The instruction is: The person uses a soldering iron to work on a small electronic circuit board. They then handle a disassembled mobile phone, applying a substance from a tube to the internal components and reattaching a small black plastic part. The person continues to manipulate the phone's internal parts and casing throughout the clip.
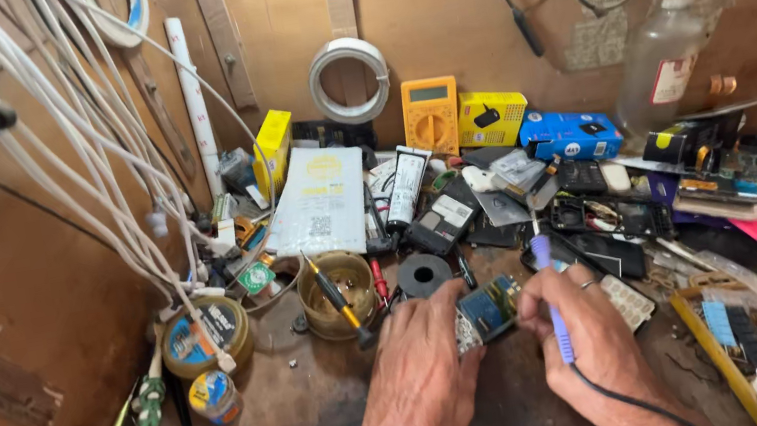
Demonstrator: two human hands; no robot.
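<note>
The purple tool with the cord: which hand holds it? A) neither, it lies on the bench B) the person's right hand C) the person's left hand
B: the right hand wraps around the purple tool, while the left hand steadies the small circuit board.

Bright, even daylight — soft shadows, sharp centre, wide-angle bending at the edges.
</note>
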